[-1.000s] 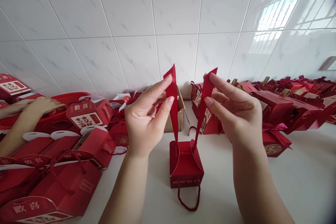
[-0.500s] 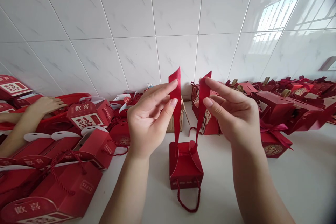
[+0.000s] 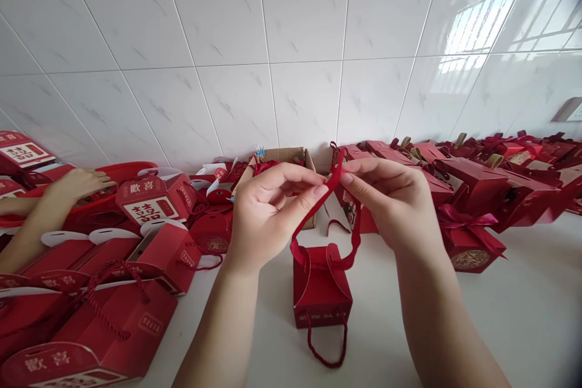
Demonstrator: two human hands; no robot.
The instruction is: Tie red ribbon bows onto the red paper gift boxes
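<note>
A small red gift box stands on the white table, its twisted cord handle lying toward me. A red ribbon runs through the top of the box, and both its ends rise above it. My left hand pinches one end between thumb and fingertips. The other end is pinched by my right hand. The two ends meet and cross between my fingertips, above the box; which end lies in front is hard to tell.
Red boxes crowd the left, with a person's hand over a red basket behind them. A cardboard box stands near the tiled wall. More boxes fill the back right, one with a bow.
My hands have come closer together, and the upright, separate ribbon ends now cross. The ribbon bows outward above the box, which has stayed in place.
</note>
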